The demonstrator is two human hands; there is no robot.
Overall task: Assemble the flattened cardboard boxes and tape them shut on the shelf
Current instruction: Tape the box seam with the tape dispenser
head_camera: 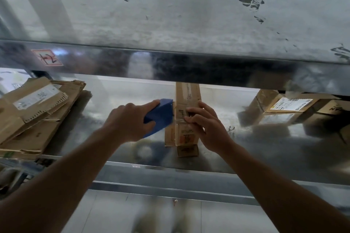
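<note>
A narrow, long cardboard box lies on the steel shelf, its far end reaching under the upper shelf. My left hand grips a blue tape dispenser and holds its front end against the box's left side. My right hand rests on the box's top and right side, fingers curled over the seam. A stack of flattened cardboard boxes lies at the shelf's left.
An upper steel shelf overhangs the work area, with a red-bordered label on its front lip. Assembled cardboard boxes with white labels sit at the right. A lower rail runs below the shelf edge.
</note>
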